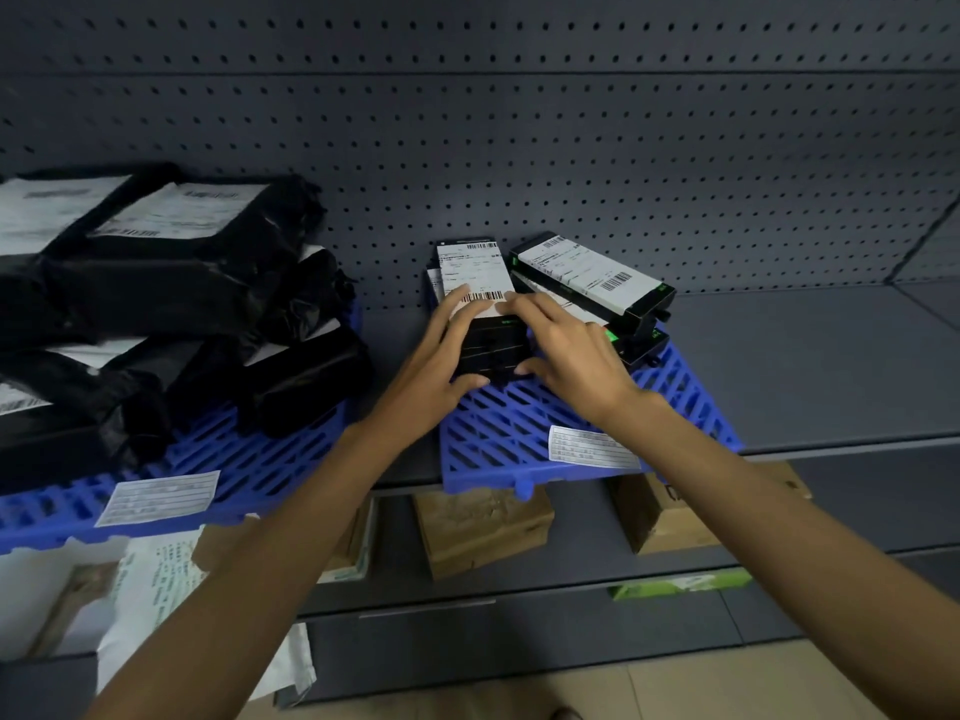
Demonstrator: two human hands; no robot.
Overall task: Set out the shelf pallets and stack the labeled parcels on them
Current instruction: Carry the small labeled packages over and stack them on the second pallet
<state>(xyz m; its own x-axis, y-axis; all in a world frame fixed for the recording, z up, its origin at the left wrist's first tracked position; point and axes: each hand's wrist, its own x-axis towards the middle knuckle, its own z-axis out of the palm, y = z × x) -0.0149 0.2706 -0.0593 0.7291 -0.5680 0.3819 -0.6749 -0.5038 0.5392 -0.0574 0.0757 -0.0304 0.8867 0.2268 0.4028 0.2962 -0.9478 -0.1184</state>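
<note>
Two blue slatted pallets lie on the grey shelf: a left pallet point(249, 459) and a right pallet point(498, 433). On the right pallet stands a stack of black boxes point(493, 350) whose top box carries a white barcode label point(472, 272). My left hand point(441, 366) holds the stack's left side, thumb at its front bottom. My right hand point(566, 350) grips its right side, fingers over the top label. A second pile of labeled black boxes point(592, 283) lies skewed just to the right. Black plastic-wrapped parcels point(171, 283) are heaped on the left pallet.
A grey pegboard wall point(571, 148) backs the shelf. Bare shelf surface point(810, 366) extends right of the right pallet. On the lower shelf sit cardboard boxes point(483, 532), a white mailer point(150, 589) and a green-white package point(680, 584). Each pallet has a white sticker at its front.
</note>
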